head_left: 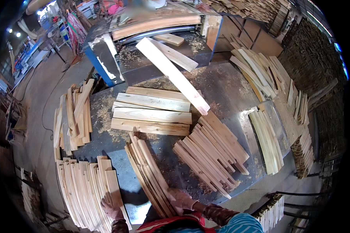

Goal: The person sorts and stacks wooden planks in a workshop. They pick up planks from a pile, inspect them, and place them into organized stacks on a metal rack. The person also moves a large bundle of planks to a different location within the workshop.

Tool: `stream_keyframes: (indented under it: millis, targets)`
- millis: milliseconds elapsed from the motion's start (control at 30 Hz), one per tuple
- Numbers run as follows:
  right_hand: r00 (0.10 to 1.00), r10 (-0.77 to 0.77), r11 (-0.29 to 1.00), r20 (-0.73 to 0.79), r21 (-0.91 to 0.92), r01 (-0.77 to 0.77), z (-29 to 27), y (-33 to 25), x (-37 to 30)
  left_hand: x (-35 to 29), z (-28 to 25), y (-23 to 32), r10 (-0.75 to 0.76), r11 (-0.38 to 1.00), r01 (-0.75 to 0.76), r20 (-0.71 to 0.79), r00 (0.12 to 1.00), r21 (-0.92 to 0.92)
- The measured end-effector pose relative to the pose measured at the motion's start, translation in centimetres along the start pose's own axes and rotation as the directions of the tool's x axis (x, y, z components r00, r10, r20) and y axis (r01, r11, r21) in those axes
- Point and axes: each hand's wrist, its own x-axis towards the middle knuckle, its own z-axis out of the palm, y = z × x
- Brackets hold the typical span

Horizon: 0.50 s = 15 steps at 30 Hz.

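My left hand (112,208) lies on the right part of a thick row of pale wooden planks (83,190) at the near left, its fingers appearing stretched out over the wood. To its right, a narrow bundle of planks (148,171) runs from mid-table toward my body. My right hand (181,200) is closed against the near right side of this bundle; its fingertips are partly hidden. Beyond the bundle, several wide boards (151,115) lie side by side. A long pale board (173,75) slants from the machine's (120,73) opening onto the metal table (229,91).
Reddish strips (212,151) lie fanned right of centre, with a pale stack (266,141) farther right. More planks (74,116) are heaped at the left edge. Two short boards (177,56) rest near the machine's roller. Wood shavings (105,112) litter the table; stacked timber (256,72) stands back right.
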Motion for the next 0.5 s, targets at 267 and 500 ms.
stream_keyframes:
  millis: [267,500]
  targets:
    - [0.629,0.126,0.978,-0.767,-0.010,-0.208,-23.5,-1.6,12.6,4.4,-0.3,5.8,0.249,0.841,-0.284,-0.137,0.959,-0.460]
    - [0.582,-0.211,0.562,-0.785,-0.585,-0.585,-36.3,12.1,24.3,7.2,5.3,7.5,0.137,0.500,0.102,0.195,0.971,-0.860]
